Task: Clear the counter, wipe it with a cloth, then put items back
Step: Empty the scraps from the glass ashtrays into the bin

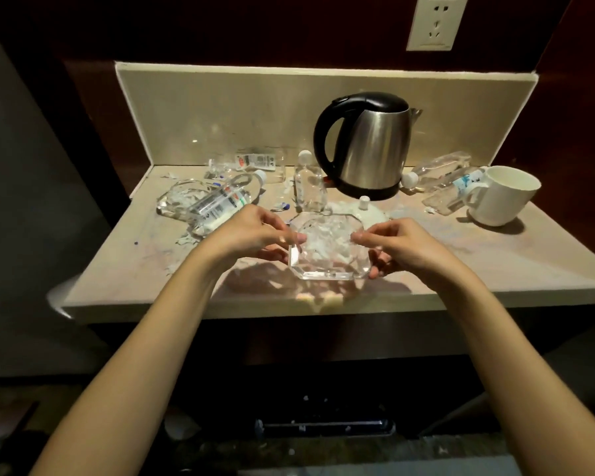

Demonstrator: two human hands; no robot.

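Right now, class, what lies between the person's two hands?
A clear glass dish holding white scraps. The left hand grips its left rim, the right hand its right rim, as the head view shows.

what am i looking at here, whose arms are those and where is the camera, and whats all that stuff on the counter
This is a single picture from a wide-angle camera worn on a person's head, looking forward and down, so the two bare arms are the wearer's own. There is no robot. The left hand and right hand hold a clear, thick, eight-sided glass dish by its sides, above the front of the beige stone counter. The dish seems to hold white scraps. Behind it stands a steel electric kettle with a black handle and lid. A white ceramic mug sits to the right. Several clear plastic bottles lie on their sides, and bits of white litter are scattered around.
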